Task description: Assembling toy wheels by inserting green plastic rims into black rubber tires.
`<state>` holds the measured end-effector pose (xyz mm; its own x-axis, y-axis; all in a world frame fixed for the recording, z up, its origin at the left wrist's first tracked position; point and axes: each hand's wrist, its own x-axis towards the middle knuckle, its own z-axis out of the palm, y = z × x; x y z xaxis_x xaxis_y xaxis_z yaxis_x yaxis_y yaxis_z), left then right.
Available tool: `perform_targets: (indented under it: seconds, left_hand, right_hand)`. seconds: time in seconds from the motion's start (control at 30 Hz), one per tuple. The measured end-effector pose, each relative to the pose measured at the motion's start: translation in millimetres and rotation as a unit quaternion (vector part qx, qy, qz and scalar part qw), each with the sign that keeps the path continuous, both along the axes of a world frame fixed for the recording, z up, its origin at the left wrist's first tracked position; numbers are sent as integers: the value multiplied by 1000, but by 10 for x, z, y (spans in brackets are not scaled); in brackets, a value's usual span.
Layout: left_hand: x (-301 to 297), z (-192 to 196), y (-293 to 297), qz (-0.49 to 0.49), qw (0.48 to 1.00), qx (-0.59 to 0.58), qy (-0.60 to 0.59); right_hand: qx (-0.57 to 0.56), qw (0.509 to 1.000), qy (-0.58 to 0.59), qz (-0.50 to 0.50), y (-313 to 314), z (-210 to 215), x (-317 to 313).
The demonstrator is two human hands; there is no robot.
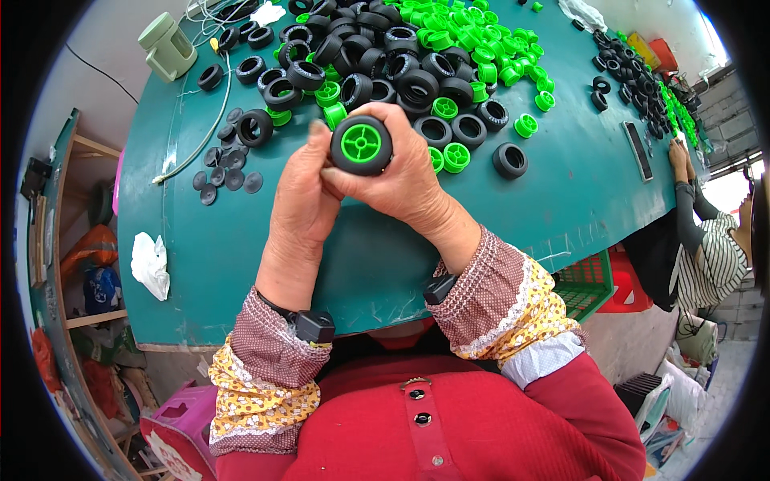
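Above the near part of the table I hold a toy wheel point(362, 146), a black tyre with a green spoked rim seated inside it, its spoked face upward. My right hand point(407, 172) is closed around the tyre's right side, thumb along the near edge. On the left side my left hand point(305, 188) is closed against the same wheel; its thumb is slightly smeared, and some fingers are hidden. Just beyond lie a heap of loose black tyres point(417, 88) and a pile of green rims point(481, 40), mixed where they meet.
Small black discs point(234, 159) lie left of my hands, near a pale cable point(200, 140). A light green jug point(167, 48) stands far left, and white plastic point(150, 264) lies near left. At far right, a co-worker point(706, 240) sits by more parts and a phone point(638, 151).
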<state>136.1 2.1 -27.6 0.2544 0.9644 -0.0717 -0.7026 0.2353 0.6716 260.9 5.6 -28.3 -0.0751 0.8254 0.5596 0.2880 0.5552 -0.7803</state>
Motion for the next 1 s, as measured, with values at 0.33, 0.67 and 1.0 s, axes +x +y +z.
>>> perform_targets:
  seconds: [0.33,0.67,1.0]
  left_hand:
    - [101,29,13,-19,999,38,5]
    - [136,-53,-77,-105,958,146,223]
    - [-294,-43,274,48,979,75,184]
  right_hand:
    - [53,997,-57,-15,15,50,125]
    - [40,986,-159,6,-460,186,415]
    - [-45,889,-153,-428,-1965,172,1958]
